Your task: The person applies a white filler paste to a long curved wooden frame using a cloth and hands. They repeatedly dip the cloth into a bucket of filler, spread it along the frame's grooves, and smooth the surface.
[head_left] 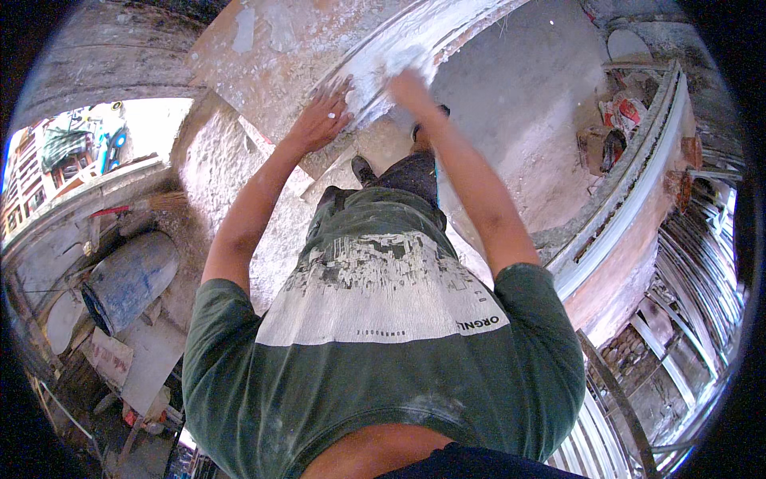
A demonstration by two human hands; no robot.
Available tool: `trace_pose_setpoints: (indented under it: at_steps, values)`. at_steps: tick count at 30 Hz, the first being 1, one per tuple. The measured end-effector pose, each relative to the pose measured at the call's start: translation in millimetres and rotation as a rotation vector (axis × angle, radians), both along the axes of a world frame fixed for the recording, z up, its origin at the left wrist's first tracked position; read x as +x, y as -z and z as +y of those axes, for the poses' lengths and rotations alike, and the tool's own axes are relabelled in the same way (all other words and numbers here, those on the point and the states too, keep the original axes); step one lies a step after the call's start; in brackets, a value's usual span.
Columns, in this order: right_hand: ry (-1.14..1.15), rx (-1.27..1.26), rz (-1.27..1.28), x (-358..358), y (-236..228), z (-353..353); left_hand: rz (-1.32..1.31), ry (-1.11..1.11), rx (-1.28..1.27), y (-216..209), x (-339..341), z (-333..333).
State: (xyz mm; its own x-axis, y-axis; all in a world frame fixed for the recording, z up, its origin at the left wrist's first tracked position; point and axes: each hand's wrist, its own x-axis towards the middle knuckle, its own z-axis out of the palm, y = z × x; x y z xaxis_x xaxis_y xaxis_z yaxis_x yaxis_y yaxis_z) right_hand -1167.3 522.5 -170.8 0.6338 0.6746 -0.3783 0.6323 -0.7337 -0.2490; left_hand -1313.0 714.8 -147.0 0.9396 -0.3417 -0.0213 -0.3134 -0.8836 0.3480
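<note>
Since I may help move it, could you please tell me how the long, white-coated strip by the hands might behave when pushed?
The white-coated strip is probably stiff, since it spans a long stretch with no kink showing. Its face may be slippery, given the pale, smeared coating. Its edge looks rough and uneven, so it might chip if knocked.

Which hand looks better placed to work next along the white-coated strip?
Probably the right hand: it appears over the white-coated strip, farther along it, though blur hides any contact. The left hand is by the strip's lower-left end.
</note>
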Motion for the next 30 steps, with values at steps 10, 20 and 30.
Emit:
trace_pose_setpoints:
  at_steps: [10, 20, 30]
  values:
    - [0.398, 0.217, 0.069, 59, -15, -54, -0.035, 0.072, 0.171, -16, -21, -20]
    - [0.402, 0.044, 0.129, 123, 1, -64, -0.218, 0.041, 0.166, -2, 119, -82]
    - [0.387, 0.233, -0.257, 134, 25, -87, -0.107, 0.102, 0.186, 6, 136, -63]
